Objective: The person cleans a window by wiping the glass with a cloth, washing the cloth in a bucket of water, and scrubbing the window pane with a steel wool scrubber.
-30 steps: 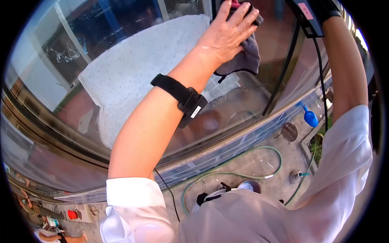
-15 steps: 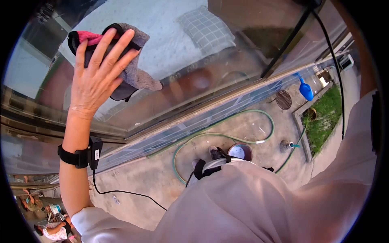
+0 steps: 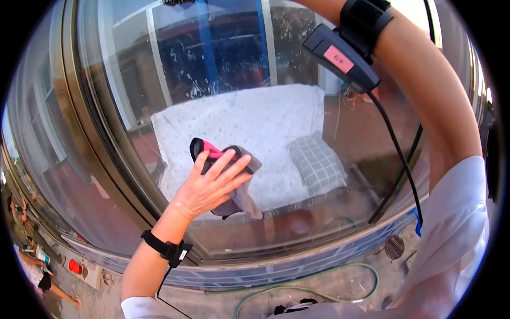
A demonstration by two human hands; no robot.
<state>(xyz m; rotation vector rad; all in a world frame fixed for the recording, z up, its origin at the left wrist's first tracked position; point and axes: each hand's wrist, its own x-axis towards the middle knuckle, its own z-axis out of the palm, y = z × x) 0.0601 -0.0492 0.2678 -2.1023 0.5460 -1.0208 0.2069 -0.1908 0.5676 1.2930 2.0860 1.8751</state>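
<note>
My left hand (image 3: pixel 210 186) presses a grey cleaning cloth (image 3: pixel 244 199) with a pink patch and black edging against the large window pane (image 3: pixel 175 119). Its fingers lie over the folded cloth, slightly apart. My right arm (image 3: pixel 419 80) is raised across the upper right, and its hand is beyond the top edge of the view. Behind the glass show a couch with a white cover (image 3: pixel 239 114) and a checked pillow (image 3: pixel 319 162).
A dark metal frame (image 3: pixel 101 133) borders the pane on the left. Below runs a blue tiled ledge (image 3: pixel 255 274). A green hose (image 3: pixel 374 276) lies on the concrete. At lower left are a red container (image 3: pixel 75 266) and another person's leg (image 3: pixel 64 294). Black cables hang from both wrist devices.
My view has tilted up, so more of the window shows. The left hand stays on the cloth against the glass. My raised right forearm has come into view.
</note>
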